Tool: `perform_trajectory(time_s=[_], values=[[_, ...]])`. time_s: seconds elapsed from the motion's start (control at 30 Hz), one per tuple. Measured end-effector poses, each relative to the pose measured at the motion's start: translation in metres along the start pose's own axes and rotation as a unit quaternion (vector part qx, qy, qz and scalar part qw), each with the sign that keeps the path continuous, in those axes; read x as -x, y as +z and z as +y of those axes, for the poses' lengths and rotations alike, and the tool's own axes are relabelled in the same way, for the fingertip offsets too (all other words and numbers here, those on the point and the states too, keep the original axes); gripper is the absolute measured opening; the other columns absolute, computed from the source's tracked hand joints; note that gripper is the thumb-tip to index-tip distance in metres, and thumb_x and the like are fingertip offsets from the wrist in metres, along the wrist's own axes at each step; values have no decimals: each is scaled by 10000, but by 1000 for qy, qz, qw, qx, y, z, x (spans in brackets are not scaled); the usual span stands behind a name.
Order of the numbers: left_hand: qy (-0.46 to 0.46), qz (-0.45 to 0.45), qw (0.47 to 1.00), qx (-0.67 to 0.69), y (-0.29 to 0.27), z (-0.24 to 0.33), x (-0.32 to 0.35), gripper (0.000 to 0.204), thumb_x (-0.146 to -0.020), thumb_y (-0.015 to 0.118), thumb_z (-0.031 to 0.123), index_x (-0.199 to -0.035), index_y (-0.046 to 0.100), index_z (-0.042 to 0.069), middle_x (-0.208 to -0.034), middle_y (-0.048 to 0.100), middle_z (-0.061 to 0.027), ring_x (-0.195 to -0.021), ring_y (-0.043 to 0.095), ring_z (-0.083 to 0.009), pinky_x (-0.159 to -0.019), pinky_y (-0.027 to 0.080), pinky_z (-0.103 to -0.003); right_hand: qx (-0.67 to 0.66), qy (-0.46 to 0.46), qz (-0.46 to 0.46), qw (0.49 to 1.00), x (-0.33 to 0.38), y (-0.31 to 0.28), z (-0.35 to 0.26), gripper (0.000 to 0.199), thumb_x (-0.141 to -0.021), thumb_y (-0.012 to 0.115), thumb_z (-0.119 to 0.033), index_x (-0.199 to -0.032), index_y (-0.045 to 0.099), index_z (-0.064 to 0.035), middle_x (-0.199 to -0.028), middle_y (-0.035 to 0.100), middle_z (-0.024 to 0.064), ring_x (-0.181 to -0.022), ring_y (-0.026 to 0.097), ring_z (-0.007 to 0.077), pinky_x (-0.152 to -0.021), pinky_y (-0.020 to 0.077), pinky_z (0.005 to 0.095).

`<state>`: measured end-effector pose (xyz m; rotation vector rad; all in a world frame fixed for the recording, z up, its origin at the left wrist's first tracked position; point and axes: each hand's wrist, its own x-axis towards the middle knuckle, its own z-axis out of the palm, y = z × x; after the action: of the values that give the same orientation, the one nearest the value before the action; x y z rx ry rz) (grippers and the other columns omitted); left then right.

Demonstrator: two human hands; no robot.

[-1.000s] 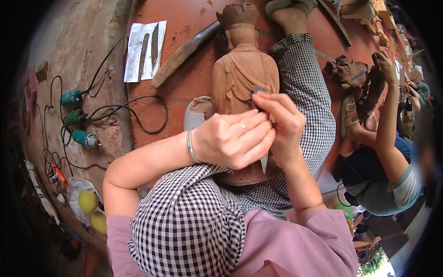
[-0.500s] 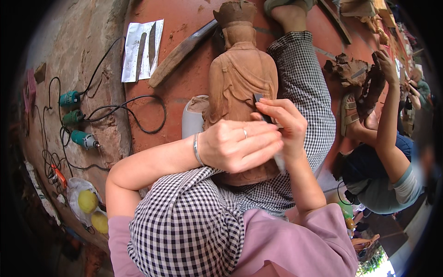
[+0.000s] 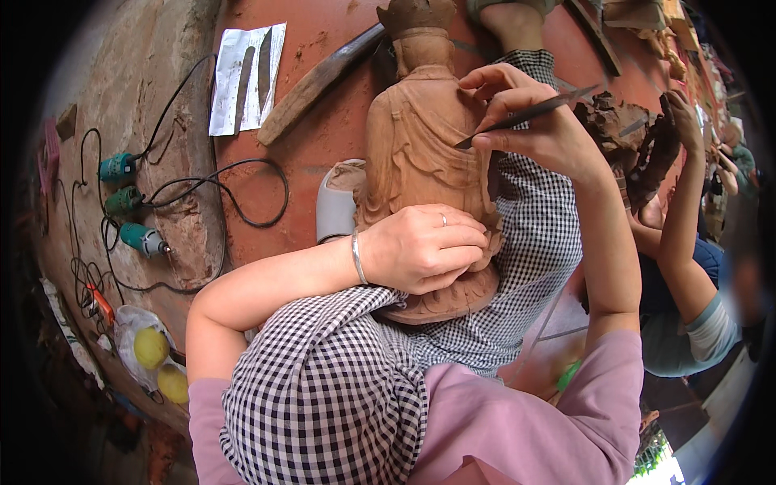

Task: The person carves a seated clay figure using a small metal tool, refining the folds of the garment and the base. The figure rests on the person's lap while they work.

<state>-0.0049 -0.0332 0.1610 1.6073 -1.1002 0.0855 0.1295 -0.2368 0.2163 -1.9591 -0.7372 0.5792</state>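
Note:
A carved reddish-brown wooden statue (image 3: pixel 420 149) of a robed figure lies along my lap, its head toward the far side and its base against my checked trousers. My left hand (image 3: pixel 427 249) rests across its lower part, fingers curled over the carving. Over the statue's upper right side, my right hand (image 3: pixel 537 121) pinches a thin dark file (image 3: pixel 517 115). The file's pointed end is at the robe folds, and its other end sticks out past my knuckles. Whether the tip touches the wood I cannot tell.
At left lie green power tools (image 3: pixel 141 239) with black cords, and a plastic bag with yellow fruit (image 3: pixel 151 347). White paper (image 3: pixel 229 81) with two dark flat strips and a wooden bar (image 3: pixel 319 87) lie ahead. On the right, a co-worker's arm (image 3: pixel 683 194) holds a dark carved piece.
My right hand has moved up and right, away from my left hand, bringing the file to the statue's upper side. My left hand has settled lower onto the carving.

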Motion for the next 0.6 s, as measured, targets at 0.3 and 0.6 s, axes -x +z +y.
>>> perform_trajectory(time_s=[0.3,0.6], values=[[-11,6,1000,10,0,0,-1,237,-758,731,65,-985,695,8,-1076,700,-130,-998,699,-293,-853,585,-380,-101,105,-40,989,-22,-8,6,218,-824,815,-157,-830,689,21,-1095,624,59,-966,594,143,-804,475,278],[-10,6,1000,6,0,0,-3,235,-759,733,56,-987,694,16,-1073,699,-123,-991,699,-291,-842,584,-382,-115,127,-14,985,-17,-6,2,168,-862,777,-128,-872,705,24,-1067,682,76,-947,625,150,-809,499,281]])
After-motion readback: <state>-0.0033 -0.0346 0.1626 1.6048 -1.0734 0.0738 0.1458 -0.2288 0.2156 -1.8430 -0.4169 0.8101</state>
